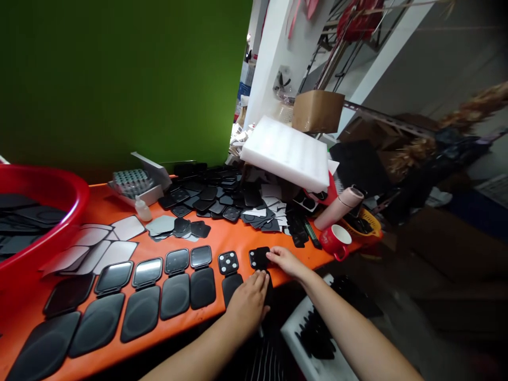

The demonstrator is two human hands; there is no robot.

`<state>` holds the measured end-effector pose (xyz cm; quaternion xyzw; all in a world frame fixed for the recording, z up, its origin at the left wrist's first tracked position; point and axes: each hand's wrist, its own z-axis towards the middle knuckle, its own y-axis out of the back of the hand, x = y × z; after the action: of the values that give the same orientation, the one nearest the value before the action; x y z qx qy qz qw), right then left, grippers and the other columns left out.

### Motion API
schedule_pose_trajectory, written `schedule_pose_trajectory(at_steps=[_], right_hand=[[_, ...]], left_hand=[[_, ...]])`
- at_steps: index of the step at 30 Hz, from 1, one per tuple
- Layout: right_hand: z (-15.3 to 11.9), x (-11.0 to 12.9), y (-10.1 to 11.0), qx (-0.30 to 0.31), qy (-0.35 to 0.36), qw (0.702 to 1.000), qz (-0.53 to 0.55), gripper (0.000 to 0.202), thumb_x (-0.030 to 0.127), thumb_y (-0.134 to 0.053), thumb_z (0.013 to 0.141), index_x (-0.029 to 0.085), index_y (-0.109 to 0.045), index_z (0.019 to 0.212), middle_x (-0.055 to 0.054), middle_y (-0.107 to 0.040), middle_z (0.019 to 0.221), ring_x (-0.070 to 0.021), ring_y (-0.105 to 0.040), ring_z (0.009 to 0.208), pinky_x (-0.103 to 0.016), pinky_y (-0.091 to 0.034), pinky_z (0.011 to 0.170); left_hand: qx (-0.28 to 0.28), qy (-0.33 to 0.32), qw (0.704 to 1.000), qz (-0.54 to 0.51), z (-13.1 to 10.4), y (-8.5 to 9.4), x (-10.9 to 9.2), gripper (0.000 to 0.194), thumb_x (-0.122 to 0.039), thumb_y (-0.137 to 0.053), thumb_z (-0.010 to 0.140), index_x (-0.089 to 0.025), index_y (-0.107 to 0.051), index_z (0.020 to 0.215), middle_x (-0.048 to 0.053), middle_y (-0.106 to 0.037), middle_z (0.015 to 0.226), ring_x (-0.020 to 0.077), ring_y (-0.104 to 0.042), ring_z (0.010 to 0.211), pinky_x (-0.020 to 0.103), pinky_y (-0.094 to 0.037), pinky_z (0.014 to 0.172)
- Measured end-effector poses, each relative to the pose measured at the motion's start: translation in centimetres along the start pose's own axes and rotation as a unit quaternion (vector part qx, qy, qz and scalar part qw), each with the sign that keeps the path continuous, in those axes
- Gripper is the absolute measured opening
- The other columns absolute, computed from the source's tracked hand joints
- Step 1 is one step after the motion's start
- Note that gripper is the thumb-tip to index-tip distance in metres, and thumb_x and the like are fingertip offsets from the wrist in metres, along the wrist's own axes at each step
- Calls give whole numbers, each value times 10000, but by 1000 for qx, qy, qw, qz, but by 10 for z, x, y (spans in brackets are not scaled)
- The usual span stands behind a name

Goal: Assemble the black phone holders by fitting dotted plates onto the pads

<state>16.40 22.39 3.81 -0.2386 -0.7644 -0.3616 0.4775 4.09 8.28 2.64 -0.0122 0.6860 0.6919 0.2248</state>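
My right hand (283,260) pinches the right edge of a small black square piece (261,257), which lies over a panel with pale dots at the right end of the row. Just below, my left hand (250,297) lies with its fingers together on the lower black pad (270,288) of the same item, mostly hidden. Left of it, an open black case shows a panel with several white dots (228,263). Further left, several open cases have a shiny upper panel (177,260) and a dark lower pad (175,296).
An orange table (222,233) carries a heap of black pieces (214,198), white sheets (127,227), a small bottle (143,209) and a vial box (137,185). A red tub (81,198) stands left; a red mug (334,242) and pink flask (340,206) stand right.
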Motion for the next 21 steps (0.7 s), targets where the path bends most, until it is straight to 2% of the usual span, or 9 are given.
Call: schedule_pose_trajectory(at_steps=[4,10,21], right_hand=[[2,-5,-10,-10,17,999,-31,315,444,-538,704,148,-477,615,42,-451,563,-82,-402,527,-205,-333,530],[7,-13,-11,-24,24,996,-80,300,426,-502,730,150,-487,614,38,-449,557,-90,-402,526,-211,-344,540],[-3,-3,-12,-21,74,987,-142,237,370,-483,751,169,-485,625,33,-464,601,-103,-421,578,-204,-345,576]], left_hand=[[7,4,1000,4,0,-2,0,627,-386,-441,780,-132,-253,1321,106,-323,1374,229,-252,1255,338,-234,1015],[7,3,1000,1,0,1,0,634,-401,-436,778,-130,-255,1321,99,-330,1373,224,-277,1242,330,-229,1021],[-4,-2,1000,-7,-1,-2,2,652,-407,-451,771,-114,-256,1319,106,-347,1361,225,-268,1243,332,-209,1027]])
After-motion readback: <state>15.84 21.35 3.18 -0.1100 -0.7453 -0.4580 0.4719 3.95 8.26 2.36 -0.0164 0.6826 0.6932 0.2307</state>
